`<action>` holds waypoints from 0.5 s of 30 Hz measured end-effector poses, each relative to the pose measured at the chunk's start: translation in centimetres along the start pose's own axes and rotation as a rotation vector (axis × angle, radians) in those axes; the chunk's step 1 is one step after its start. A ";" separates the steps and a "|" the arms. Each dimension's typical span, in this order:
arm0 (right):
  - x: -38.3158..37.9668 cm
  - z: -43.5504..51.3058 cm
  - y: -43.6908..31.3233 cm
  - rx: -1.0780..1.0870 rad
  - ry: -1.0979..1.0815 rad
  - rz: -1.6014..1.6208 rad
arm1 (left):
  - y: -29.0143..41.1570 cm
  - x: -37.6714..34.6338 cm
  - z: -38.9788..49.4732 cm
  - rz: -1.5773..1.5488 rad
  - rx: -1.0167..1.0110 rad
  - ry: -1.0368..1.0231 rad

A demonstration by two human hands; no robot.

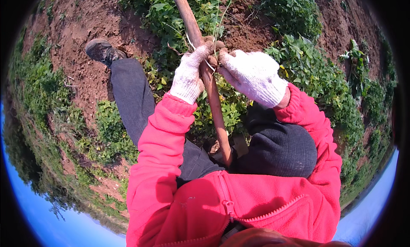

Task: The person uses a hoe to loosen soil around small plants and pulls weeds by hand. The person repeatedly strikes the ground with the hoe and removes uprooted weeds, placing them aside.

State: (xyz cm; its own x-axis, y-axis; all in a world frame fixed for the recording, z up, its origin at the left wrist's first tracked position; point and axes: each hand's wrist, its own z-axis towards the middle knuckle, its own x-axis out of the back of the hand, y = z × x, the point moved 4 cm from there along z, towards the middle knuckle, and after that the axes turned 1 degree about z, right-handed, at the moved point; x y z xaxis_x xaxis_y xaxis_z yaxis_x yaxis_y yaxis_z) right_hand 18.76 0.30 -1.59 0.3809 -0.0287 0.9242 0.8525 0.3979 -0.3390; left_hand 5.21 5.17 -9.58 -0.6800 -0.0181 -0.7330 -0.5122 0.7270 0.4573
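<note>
My left hand, in a soiled white knit glove, is closed around a long wooden handle. The handle runs from the top edge down between my legs; its far end is out of view. My right hand, gloved alike, is just right of the handle, its thumb and fingertips pinched together on thin pale-green grass stems. The stems cross the handle beside my left fingers. Both sets of fingertips nearly meet, and whether they touch is hard to tell.
Leafy green vines grow in rows on both sides. Reddish-brown bare soil lies between them. My boot rests on the soil at upper left, with that leg stretched out. My other knee is bent at the right.
</note>
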 end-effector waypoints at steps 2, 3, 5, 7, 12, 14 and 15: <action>0.4 0.1 0.0 0.014 0.041 -0.025 | 0.1 0.0 -0.2 -0.005 0.014 0.012; 0.7 0.2 0.0 0.016 0.059 -0.026 | 0.1 -0.1 -0.4 -0.007 0.023 0.019; 0.9 0.2 -0.1 0.022 0.048 -0.012 | 0.0 -0.3 -0.4 -0.013 0.049 0.043; 0.8 0.2 -0.3 0.035 -0.007 0.015 | 0.0 -0.4 -0.4 -0.022 0.069 0.046; 0.5 0.1 -0.5 0.074 -0.013 0.078 | 0.4 -0.5 -0.2 -0.055 0.084 0.038; 0.2 0.0 -0.4 0.069 -0.011 0.107 | 0.4 -0.6 -0.2 -0.055 0.072 0.022; -0.1 0.0 -0.3 0.051 -0.029 0.112 | 0.5 -0.7 -0.2 -0.034 0.060 0.024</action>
State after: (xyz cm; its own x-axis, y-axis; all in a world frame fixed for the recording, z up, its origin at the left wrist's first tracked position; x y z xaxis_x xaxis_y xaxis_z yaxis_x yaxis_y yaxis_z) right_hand 18.49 0.16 -1.59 0.4616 0.0450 0.8859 0.7855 0.4433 -0.4318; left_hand 5.34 5.42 -8.80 -0.6754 -0.0595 -0.7351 -0.5035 0.7655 0.4007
